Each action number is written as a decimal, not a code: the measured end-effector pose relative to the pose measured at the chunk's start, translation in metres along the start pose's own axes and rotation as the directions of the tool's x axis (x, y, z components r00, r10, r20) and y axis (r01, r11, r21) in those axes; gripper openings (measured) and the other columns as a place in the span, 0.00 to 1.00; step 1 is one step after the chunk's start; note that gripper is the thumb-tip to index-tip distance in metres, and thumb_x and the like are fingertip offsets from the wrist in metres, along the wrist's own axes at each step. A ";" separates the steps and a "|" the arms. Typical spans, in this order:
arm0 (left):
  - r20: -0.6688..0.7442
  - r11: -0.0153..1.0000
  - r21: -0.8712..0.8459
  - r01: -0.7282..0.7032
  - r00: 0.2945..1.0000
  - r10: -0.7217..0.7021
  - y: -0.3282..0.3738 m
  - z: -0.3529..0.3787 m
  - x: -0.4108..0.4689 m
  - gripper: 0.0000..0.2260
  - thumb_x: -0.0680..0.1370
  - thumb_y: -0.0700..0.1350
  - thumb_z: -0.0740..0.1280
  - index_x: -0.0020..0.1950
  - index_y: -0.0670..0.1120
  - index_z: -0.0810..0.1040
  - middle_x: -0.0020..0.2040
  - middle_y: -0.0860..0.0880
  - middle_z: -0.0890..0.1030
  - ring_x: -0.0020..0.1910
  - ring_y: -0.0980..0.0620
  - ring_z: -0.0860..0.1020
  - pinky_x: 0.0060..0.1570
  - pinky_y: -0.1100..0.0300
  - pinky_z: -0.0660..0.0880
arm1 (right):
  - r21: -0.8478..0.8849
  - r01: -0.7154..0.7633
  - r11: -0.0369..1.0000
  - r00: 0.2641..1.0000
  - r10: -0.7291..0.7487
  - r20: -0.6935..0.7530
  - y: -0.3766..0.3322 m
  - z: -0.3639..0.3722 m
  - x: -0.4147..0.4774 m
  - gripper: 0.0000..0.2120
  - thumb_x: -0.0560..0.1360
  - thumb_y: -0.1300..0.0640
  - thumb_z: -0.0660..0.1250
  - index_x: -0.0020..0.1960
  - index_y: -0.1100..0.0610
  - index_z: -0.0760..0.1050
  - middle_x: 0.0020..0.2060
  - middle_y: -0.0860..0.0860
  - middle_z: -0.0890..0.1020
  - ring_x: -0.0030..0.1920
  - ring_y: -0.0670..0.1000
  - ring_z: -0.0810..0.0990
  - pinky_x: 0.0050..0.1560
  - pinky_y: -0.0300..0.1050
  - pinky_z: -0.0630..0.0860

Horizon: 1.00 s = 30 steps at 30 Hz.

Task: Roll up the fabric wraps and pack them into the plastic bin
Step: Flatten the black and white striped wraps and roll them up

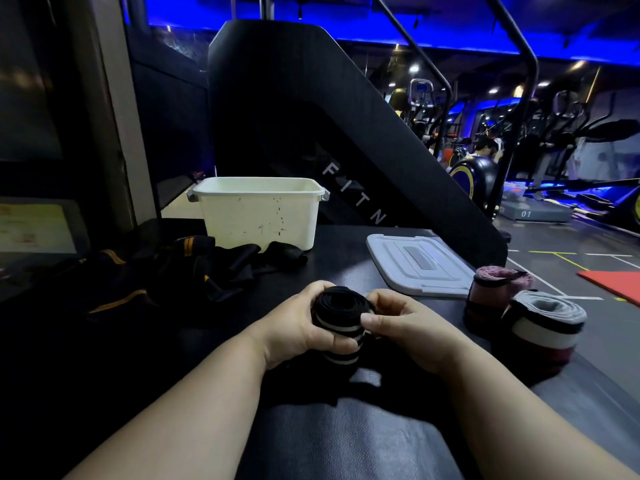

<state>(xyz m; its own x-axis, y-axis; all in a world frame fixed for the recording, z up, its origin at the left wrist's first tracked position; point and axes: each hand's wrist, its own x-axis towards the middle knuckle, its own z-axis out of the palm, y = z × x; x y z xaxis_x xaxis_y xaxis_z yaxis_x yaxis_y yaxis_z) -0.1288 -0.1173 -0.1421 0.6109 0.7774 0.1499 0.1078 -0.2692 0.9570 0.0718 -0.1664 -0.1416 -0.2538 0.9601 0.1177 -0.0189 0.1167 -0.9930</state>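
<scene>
Left hand (298,327): I see its fingers curled round the black striped roll (341,315), just above the bench (329,427).
Right hand (405,327): fingers pinch that roll's other side.
Loose wraps (194,268): dark heap, orange stripes, left of my hands.
Bin (259,216): white, open, behind the heap.
Lid (419,265): flat, right of the bin.
Pink roll (495,289): upright, far right.
Grey roll (543,323): upright, just beside the pink one.
</scene>
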 end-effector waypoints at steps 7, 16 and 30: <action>0.127 0.976 -0.206 0.065 0.991 -0.039 0.003 -0.006 0.000 0.31 0.63 0.39 0.75 0.66 0.47 0.72 0.56 0.48 0.82 0.56 0.54 0.80 0.53 0.63 0.76 | -0.010 0.046 0.999 0.995 -0.047 -0.084 -0.002 0.004 0.002 0.11 0.68 0.60 0.76 0.38 0.56 0.73 0.33 0.50 0.75 0.31 0.42 0.73 0.34 0.32 0.71; -0.009 0.975 -0.223 -0.004 1.000 0.002 0.000 -0.002 0.002 0.32 0.61 0.47 0.78 0.62 0.41 0.74 0.51 0.47 0.83 0.52 0.53 0.81 0.52 0.62 0.77 | -0.136 0.121 0.983 0.977 -0.142 -0.158 0.001 0.003 0.005 0.09 0.69 0.54 0.71 0.41 0.59 0.75 0.37 0.53 0.74 0.38 0.47 0.71 0.41 0.37 0.69; -0.075 0.972 -0.235 -0.010 0.997 -0.008 -0.002 -0.002 0.003 0.26 0.64 0.44 0.77 0.59 0.44 0.72 0.49 0.48 0.81 0.47 0.54 0.80 0.50 0.60 0.77 | -0.109 0.082 0.991 0.990 -0.093 -0.103 0.003 0.003 0.006 0.12 0.66 0.56 0.74 0.44 0.60 0.75 0.38 0.53 0.78 0.41 0.46 0.76 0.45 0.35 0.71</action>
<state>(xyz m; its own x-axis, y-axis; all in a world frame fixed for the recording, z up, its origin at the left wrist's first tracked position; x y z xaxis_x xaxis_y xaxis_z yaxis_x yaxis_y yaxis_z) -0.1292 -0.1133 -0.1435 0.5492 0.8201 0.1608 -0.0856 -0.1362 0.9870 0.0669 -0.1609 -0.1440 -0.1502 0.9661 0.2102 0.0655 0.2218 -0.9729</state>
